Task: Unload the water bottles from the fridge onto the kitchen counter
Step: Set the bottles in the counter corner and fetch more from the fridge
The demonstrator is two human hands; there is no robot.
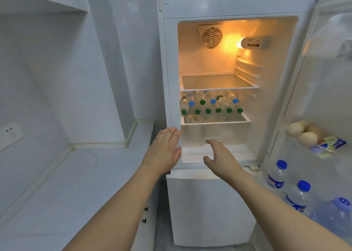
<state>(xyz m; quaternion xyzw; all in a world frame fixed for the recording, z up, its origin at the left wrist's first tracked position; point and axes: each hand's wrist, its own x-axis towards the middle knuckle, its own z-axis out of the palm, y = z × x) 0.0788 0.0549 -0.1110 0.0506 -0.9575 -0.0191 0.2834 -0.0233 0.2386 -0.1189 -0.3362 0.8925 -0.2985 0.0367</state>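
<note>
The white fridge point(238, 5) stands open ahead, lit inside. Several water bottles point(209, 106) with green and blue caps lie stacked on its lower shelf, caps toward me. The upper glass shelf point(219, 82) is bare. My left hand point(163, 149) is open, fingers by the fridge's left front edge, holding nothing. My right hand point(219, 155) is open too, reaching in front of the clear drawer point(215, 134) below the bottles. The kitchen counter point(76, 184) stretches out at my left.
The open fridge door point(323, 98) hangs at the right, with eggs point(302, 134) on a shelf and blue-capped bottles point(278, 176) in the bottom rack. A wall socket point(10, 134) sits at far left. Cabinet knobs point(145, 214) show below the counter.
</note>
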